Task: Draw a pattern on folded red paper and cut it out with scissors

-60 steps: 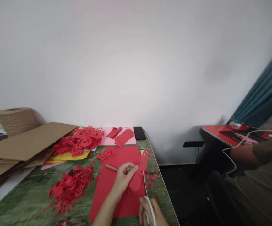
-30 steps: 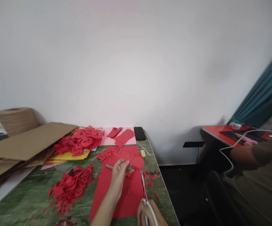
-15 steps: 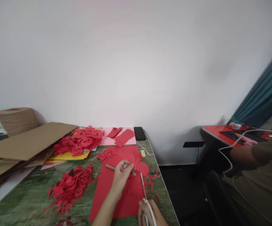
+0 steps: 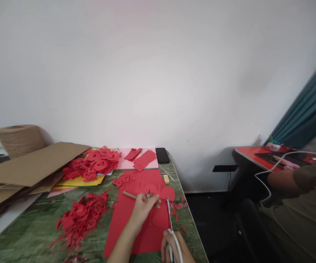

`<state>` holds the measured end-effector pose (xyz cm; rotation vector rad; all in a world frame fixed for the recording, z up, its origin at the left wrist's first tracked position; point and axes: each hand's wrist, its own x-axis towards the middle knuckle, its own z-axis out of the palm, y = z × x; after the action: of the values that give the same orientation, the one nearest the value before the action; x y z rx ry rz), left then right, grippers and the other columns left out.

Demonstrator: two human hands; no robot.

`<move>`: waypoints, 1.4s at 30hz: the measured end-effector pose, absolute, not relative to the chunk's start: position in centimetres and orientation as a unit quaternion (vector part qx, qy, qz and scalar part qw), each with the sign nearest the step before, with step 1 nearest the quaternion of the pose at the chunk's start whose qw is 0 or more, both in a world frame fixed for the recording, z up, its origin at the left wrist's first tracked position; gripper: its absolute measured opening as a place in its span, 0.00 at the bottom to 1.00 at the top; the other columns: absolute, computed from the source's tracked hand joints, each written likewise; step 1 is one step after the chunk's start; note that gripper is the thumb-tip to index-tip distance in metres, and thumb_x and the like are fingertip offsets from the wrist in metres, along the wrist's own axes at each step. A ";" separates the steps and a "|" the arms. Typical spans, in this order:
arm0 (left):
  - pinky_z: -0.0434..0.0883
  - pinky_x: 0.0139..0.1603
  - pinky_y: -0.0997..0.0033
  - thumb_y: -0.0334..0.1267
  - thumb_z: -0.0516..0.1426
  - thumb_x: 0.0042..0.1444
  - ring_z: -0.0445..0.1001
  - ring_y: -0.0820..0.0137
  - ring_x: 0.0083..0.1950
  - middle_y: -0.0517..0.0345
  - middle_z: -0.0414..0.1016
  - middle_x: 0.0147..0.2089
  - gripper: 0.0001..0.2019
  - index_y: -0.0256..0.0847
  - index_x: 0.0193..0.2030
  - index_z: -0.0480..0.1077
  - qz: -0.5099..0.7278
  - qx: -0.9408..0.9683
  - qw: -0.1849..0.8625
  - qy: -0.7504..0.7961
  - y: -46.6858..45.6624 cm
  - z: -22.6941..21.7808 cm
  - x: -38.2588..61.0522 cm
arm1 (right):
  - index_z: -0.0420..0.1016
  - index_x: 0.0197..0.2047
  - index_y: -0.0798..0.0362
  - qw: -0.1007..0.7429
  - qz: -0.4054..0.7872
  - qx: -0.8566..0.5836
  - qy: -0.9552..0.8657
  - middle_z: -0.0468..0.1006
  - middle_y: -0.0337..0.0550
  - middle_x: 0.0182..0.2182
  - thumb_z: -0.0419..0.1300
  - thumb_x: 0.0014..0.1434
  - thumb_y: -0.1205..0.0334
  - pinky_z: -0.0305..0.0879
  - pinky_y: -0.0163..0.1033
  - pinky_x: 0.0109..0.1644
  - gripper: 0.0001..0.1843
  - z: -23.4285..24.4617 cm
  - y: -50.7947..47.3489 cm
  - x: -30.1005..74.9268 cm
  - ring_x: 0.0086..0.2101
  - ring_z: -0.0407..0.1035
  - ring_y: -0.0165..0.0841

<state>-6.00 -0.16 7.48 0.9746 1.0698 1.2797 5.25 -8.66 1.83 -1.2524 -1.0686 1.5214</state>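
On the table (image 4: pixel 29 233), red paper (image 4: pixel 165 193) was pinched by the left hand (image 4: pixel 144 210), steadied for scissors (image 4: pixel 169 215) clenched in the right hand (image 4: pixel 173 245).

My tabletop (image 4: pixel 29 228) is green and marbled. On it lie a red sheet (image 4: pixel 136 228), a heap of red cutouts (image 4: pixel 80 221) to its left, and a small yellow block (image 4: pixel 166 178) near a black phone (image 4: pixel 162 155). Farther off are a pink sheet (image 4: pixel 125 163) and yellow paper (image 4: pixel 78 181) under another red heap (image 4: pixel 91 164), with cardboard (image 4: pixel 29 164) over the left edge.
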 end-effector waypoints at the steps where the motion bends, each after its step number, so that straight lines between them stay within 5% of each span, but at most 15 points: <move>1: 0.67 0.25 0.72 0.48 0.65 0.31 0.69 0.71 0.18 0.56 0.72 0.17 0.17 0.36 0.17 0.68 0.535 0.424 0.572 0.455 -0.2 7.3 -6.0 | 0.62 0.17 0.53 0.439 0.609 -0.502 -0.429 0.55 0.30 0.07 0.47 0.44 0.29 0.43 0.31 0.17 0.32 2.0 -8.7 5.3 0.11 0.49 0.22; 12: 0.68 0.34 0.68 0.45 0.62 0.42 0.72 0.67 0.27 0.53 0.75 0.27 0.12 0.37 0.26 0.72 0.483 0.500 0.601 0.394 -1.4 8.0 -6.3 | 0.61 0.14 0.53 0.476 0.620 -0.508 -0.361 0.53 0.29 0.05 0.47 0.37 0.25 0.40 0.29 0.13 0.34 2.2 -8.4 4.9 0.08 0.46 0.20; 17: 0.68 0.36 0.61 0.60 0.54 0.44 0.74 0.60 0.33 0.49 0.76 0.35 0.26 0.38 0.37 0.73 0.541 0.387 0.679 0.312 -1.4 8.1 -6.9 | 0.60 0.12 0.53 0.478 0.639 -0.496 -0.341 0.50 0.29 0.04 0.49 0.37 0.27 0.36 0.28 0.12 0.34 2.2 -8.0 5.3 0.07 0.43 0.19; 21: 0.68 0.36 0.65 0.61 0.50 0.46 0.73 0.61 0.33 0.50 0.75 0.26 0.29 0.34 0.29 0.74 0.543 0.335 0.696 0.329 -1.2 8.6 -7.3 | 0.59 0.12 0.53 0.479 0.642 -0.491 -0.343 0.49 0.28 0.03 0.50 0.38 0.28 0.34 0.28 0.12 0.33 2.1 -8.0 5.4 0.07 0.41 0.19; 25: 0.64 0.27 0.76 0.53 0.59 0.41 0.69 0.71 0.23 0.59 0.69 0.17 0.18 0.36 0.20 0.72 0.515 0.352 0.684 0.379 -0.9 8.0 -7.0 | 0.59 0.14 0.52 0.483 0.626 -0.502 -0.350 0.49 0.28 0.05 0.50 0.38 0.27 0.37 0.29 0.13 0.33 2.4 -8.4 5.2 0.08 0.43 0.20; 31: 0.61 0.29 0.76 0.51 0.59 0.42 0.66 0.72 0.27 0.60 0.70 0.23 0.16 0.38 0.22 0.71 0.508 0.418 0.628 0.416 -0.6 6.8 -6.6 | 0.58 0.17 0.52 0.479 0.606 -0.513 -0.375 0.55 0.29 0.06 0.50 0.38 0.27 0.38 0.29 0.15 0.32 2.5 -8.6 5.0 0.09 0.45 0.20; 37: 0.52 0.21 0.79 0.47 0.63 0.36 0.53 0.78 0.20 0.68 0.54 0.16 0.15 0.38 0.17 0.67 0.496 0.512 0.542 0.445 -0.4 7.3 -6.5 | 0.58 0.18 0.52 0.461 0.604 -0.508 -0.406 0.58 0.31 0.07 0.48 0.39 0.27 0.41 0.30 0.16 0.33 2.1 -8.6 5.1 0.10 0.48 0.21; 42: 0.47 0.21 0.78 0.50 0.63 0.36 0.49 0.79 0.20 0.69 0.51 0.16 0.17 0.37 0.18 0.65 0.509 0.500 0.541 0.445 -0.3 6.9 -6.4 | 0.61 0.18 0.53 0.437 0.605 -0.501 -0.437 0.56 0.31 0.08 0.48 0.43 0.29 0.46 0.30 0.18 0.32 2.4 -8.8 5.4 0.12 0.50 0.23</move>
<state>-6.38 -0.26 6.90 1.1877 1.0570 1.2089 5.39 -8.79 2.41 -1.2466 -1.0863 1.5051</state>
